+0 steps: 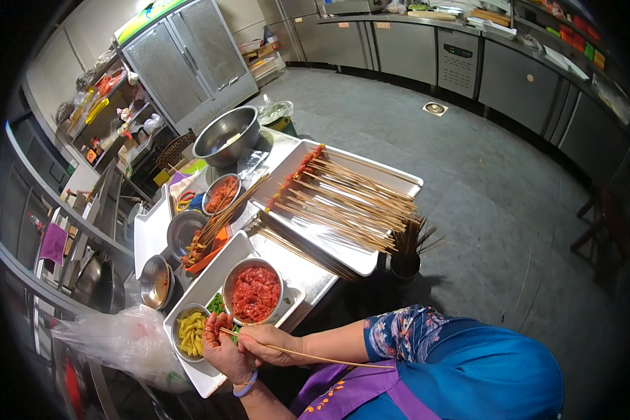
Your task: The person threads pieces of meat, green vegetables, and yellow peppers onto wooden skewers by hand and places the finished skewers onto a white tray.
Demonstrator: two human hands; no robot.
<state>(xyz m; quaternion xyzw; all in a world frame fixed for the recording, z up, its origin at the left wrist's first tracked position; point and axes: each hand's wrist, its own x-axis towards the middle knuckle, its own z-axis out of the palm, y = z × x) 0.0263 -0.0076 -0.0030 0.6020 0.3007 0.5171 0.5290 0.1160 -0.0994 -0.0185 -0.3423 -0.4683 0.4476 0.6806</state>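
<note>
My right hand (270,344) grips a thin bamboo skewer (341,361), whose long end reaches back towards the purple apron. At the skewer's tip are the bent, red-smeared fingers of my left hand (224,349); whether they pinch any meat is unclear. Both hands are over a white tray (205,386). In it, a metal bowl of red raw meat (254,294) stands beyond my right hand. A smaller bowl of yellow-green pickled peppers (191,333) is beside my left fingers. Green chopped vegetables (216,303) lie between the bowls, partly hidden.
Loaded skewers (346,194) lie in rows on another white tray (370,265). More skewers rest across a metal bowl (181,231). Also on the table are a bowl of orange-red meat (222,194), scissors (185,201) and a large steel bowl (228,136). A plastic bag (131,341) hangs at the left.
</note>
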